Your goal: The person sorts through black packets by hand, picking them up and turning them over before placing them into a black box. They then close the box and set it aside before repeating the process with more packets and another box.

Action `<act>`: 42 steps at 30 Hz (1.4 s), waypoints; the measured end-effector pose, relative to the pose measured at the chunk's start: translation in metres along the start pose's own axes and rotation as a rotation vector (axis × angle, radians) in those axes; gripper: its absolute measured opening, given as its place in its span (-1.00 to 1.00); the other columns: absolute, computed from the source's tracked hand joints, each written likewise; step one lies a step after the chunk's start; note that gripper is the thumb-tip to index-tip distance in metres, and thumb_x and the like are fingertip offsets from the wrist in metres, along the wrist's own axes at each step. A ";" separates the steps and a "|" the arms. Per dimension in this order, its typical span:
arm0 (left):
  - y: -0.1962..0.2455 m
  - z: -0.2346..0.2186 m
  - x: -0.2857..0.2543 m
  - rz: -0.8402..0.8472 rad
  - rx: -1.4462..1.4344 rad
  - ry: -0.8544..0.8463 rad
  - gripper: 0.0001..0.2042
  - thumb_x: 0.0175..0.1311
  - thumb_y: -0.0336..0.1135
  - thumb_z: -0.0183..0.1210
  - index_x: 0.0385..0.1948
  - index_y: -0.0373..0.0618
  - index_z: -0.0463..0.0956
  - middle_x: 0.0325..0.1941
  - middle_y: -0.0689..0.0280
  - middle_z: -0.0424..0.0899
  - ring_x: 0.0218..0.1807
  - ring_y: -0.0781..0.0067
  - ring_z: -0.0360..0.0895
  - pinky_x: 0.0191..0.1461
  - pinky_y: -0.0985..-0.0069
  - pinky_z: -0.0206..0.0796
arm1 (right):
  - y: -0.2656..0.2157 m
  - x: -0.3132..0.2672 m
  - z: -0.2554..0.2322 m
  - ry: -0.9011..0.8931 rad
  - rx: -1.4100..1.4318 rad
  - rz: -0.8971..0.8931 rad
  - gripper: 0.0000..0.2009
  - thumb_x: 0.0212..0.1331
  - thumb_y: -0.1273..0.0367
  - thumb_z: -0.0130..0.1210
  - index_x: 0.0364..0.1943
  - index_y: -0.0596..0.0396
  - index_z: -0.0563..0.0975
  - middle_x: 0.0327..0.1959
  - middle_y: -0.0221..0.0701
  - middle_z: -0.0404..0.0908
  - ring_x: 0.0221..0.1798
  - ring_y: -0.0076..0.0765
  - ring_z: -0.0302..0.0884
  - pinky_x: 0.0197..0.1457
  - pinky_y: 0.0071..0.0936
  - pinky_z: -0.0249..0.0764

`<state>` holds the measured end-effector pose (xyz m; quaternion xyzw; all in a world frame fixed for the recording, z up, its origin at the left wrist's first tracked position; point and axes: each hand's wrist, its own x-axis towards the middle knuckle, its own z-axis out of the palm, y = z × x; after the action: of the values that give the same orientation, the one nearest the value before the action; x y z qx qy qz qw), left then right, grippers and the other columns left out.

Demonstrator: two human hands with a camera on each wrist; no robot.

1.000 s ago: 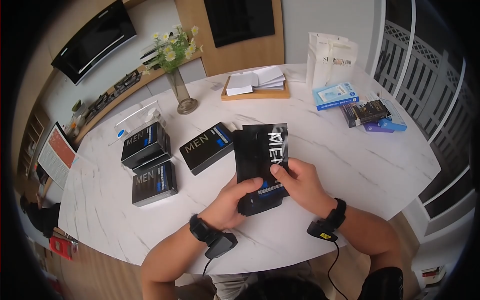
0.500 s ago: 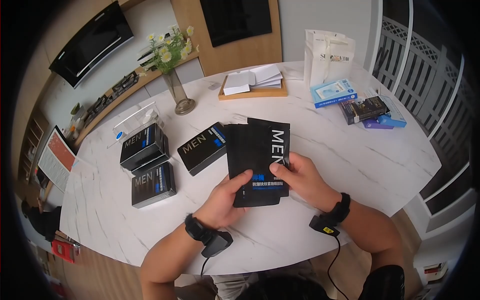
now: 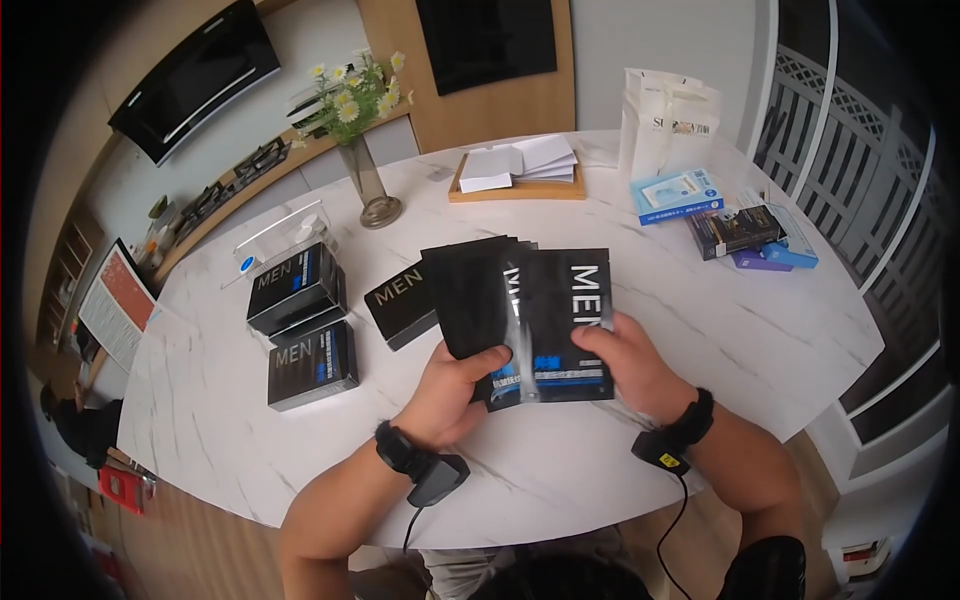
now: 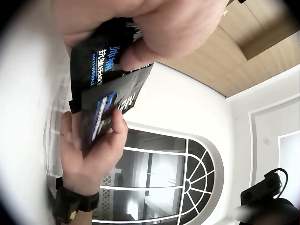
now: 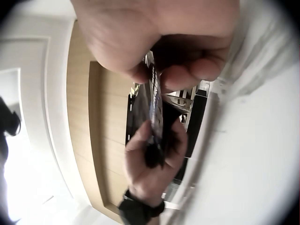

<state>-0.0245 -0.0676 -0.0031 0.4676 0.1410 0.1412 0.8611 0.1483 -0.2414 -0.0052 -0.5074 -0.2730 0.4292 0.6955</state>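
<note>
In the head view my left hand grips a fanned stack of flat black sachets, its thumb lying across the front. My right hand pinches the right edge of a front black sachet printed "MEN" in white, with blue lettering lower down. That sachet stands out to the right of the stack and overlaps it in this view. The left wrist view shows the right-hand sachet tilted away from the stack. A black "MEN" box lies behind the sachets, partly hidden by them.
At the left of the marble table, several black "MEN" boxes sit before a clear rack. Farther back are a flower vase, a wooden tray with papers, a white bag and several small boxes.
The sachets have spread apart: the right hand has drawn a front one rightward while the left hand keeps the rest. The boxes on the table stay where they were.
</note>
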 end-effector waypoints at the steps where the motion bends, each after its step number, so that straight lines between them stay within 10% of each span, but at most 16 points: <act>1: -0.001 0.000 0.000 0.009 0.012 -0.003 -0.63 0.49 -0.53 0.16 0.29 -0.15 0.49 0.23 0.22 0.69 0.19 0.29 0.69 0.30 0.16 0.57 | 0.001 0.000 0.001 -0.008 -0.158 -0.023 -0.74 0.57 0.28 0.12 0.11 0.17 0.57 -0.10 -0.39 0.72 -0.13 -0.54 0.71 -0.09 -0.46 0.69; 21: 0.010 0.006 -0.003 -0.095 -0.200 0.108 -0.65 0.53 -0.31 0.22 0.27 -0.15 0.51 0.16 0.21 0.73 0.14 0.28 0.72 0.23 0.26 0.60 | 0.014 0.009 -0.006 0.176 -0.437 -0.380 -0.73 0.48 0.36 0.22 0.07 0.27 0.52 -0.09 -0.39 0.72 -0.13 -0.62 0.62 -0.04 -0.53 0.60; 32: -0.005 0.008 0.000 0.115 0.158 0.173 -0.70 0.52 -0.36 0.26 0.22 -0.12 0.57 0.10 0.26 0.77 0.07 0.35 0.75 0.13 0.32 0.64 | 0.004 0.001 0.001 -0.097 -0.052 0.014 -0.71 0.53 0.41 0.16 0.21 0.25 0.50 0.04 -0.41 0.70 0.02 -0.55 0.66 0.15 -0.48 0.60; 36: 0.012 0.016 -0.002 -0.070 -0.235 0.205 -0.71 0.56 -0.36 0.21 0.23 -0.16 0.56 0.11 0.28 0.78 0.07 0.35 0.76 0.16 0.31 0.64 | -0.002 0.000 0.001 0.088 -0.131 -0.142 -0.72 0.53 0.38 0.17 0.19 0.23 0.52 0.02 -0.41 0.72 0.01 -0.53 0.69 0.11 -0.49 0.63; 42: -0.005 0.005 0.001 0.095 0.162 0.193 -0.70 0.55 -0.36 0.23 0.22 -0.19 0.56 0.15 0.29 0.76 0.08 0.36 0.75 0.18 0.32 0.64 | -0.003 -0.001 0.005 -0.049 0.055 -0.084 -0.72 0.55 0.35 0.16 0.19 0.20 0.51 0.07 -0.41 0.69 0.04 -0.55 0.67 0.13 -0.48 0.64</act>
<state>-0.0209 -0.0740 -0.0047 0.5263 0.2116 0.2143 0.7952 0.1443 -0.2400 -0.0008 -0.4656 -0.2993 0.4193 0.7196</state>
